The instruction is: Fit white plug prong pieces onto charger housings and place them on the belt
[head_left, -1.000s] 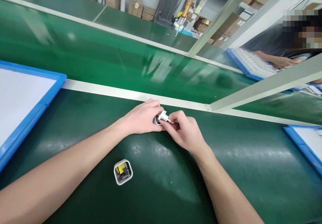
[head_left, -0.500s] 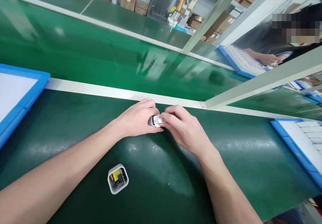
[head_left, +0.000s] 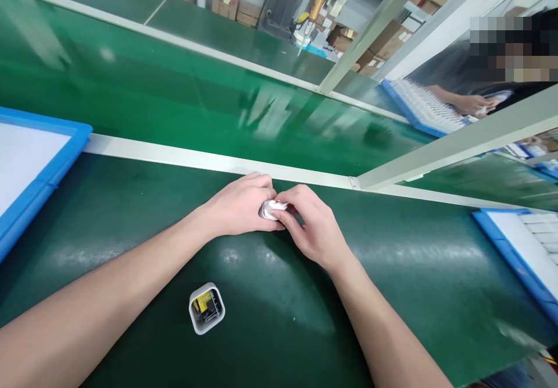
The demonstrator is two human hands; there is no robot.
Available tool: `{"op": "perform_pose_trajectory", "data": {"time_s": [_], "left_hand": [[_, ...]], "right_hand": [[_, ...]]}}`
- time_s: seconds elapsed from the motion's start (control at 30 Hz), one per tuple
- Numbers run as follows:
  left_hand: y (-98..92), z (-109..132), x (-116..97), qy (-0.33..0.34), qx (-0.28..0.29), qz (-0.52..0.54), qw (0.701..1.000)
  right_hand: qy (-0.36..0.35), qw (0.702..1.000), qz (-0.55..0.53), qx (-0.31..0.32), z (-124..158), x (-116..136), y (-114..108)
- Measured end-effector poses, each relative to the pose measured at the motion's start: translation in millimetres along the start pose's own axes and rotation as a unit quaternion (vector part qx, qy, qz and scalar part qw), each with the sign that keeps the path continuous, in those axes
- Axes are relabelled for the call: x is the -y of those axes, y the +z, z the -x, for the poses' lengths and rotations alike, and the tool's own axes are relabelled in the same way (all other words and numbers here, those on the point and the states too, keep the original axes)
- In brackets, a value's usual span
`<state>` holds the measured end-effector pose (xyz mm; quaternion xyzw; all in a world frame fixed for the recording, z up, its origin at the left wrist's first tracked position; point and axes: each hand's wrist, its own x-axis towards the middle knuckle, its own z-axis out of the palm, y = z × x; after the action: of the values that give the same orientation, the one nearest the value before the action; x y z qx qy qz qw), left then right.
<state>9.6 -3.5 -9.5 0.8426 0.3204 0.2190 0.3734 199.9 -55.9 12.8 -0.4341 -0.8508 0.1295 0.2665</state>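
My left hand point(head_left: 244, 206) is closed around a small white plastic housing point(head_left: 264, 210), its open end facing right. Thumb and fingers of my right hand point(head_left: 317, 225) pinch a small white part point(head_left: 279, 206) at that open end. Fingers partly cover both pieces, so how far the part sits inside the housing cannot be made out. Nearer to me, below my left forearm, a second white housing point(head_left: 201, 330) stands apart on the green table point(head_left: 279, 341). Inside it show a yellow-wrapped component point(head_left: 203, 301) and dark electronic parts.
A blue-rimmed tray point(head_left: 81, 132) lies at the left, another blue tray point(head_left: 501, 237) with white pieces at the right. A pale rail point(head_left: 196, 158) and slanted post point(head_left: 453, 143) edge the table's far side. Beyond, a co-worker's hand point(head_left: 475, 104) is near a further tray point(head_left: 403, 106).
My right hand has turned and shifted slightly left, its fingers now around the white part, which covers more of the housing's opening. My left hand keeps its hold.
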Motion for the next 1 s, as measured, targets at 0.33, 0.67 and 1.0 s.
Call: {"op": "perform_pose_trajectory", "data": {"time_s": [0.33, 0.67, 1.0], "left_hand": [[4.4, -3, 4, 0.018, -0.038, -0.042, 0.998], [2.8, -4, 1, -0.002, -0.029, -0.058, 0.998], [0.5, -5, 9, -0.005, -0.062, 0.030, 0.998]], "right_hand": [[0.045, 0.999, 0.027, 0.017, -2, 13, 0], [0.032, 0.994, 0.099, 0.018, -3, 19, 2], [0.246, 0.916, -0.287, -0.137, -6, -16, 18]]}}
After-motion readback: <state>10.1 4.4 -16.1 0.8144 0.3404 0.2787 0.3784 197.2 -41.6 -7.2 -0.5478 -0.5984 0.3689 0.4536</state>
